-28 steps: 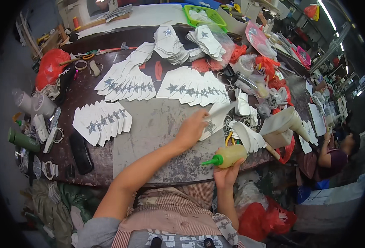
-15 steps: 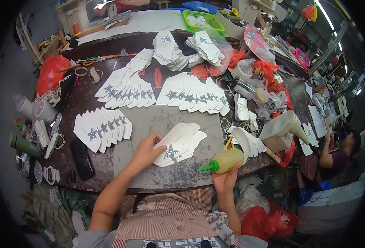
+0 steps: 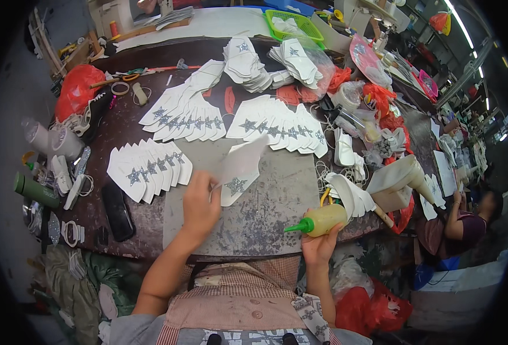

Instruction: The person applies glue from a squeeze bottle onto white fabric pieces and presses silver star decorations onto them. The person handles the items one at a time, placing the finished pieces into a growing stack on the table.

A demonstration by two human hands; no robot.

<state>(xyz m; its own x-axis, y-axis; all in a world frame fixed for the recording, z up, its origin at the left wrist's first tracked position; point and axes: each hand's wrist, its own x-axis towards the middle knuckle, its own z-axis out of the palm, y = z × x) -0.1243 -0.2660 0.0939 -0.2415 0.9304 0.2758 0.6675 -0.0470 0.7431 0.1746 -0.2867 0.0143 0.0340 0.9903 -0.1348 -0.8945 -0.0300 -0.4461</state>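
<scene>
My left hand [image 3: 201,202] pinches the edge of a white shoe-upper piece [image 3: 243,160], which is raised and smeared by motion. Under it, another white piece with a glittery silver star [image 3: 235,186] lies on the grey board [image 3: 283,198]. My right hand [image 3: 319,246] grips a squeeze bottle [image 3: 326,221] of yellowish liquid near the table's front edge; its green nozzle points left. A fanned row of starred white pieces [image 3: 150,171] lies left of the board. Two more fanned rows [image 3: 188,119] [image 3: 280,127] spread along its far side.
Stacks of white pieces [image 3: 245,69] stand farther back, near a green basket [image 3: 296,26]. A dark phone [image 3: 117,213] and a green flask [image 3: 35,190] are at left. Right of the bottle are a whitish block-shaped container [image 3: 392,184] and red bags [image 3: 377,95]. Another person [image 3: 466,215] sits far right.
My left hand has lifted the upper white piece off the one below, tilting it up and away. My right hand still holds the bottle in nearly the same place. The view has shifted slightly.
</scene>
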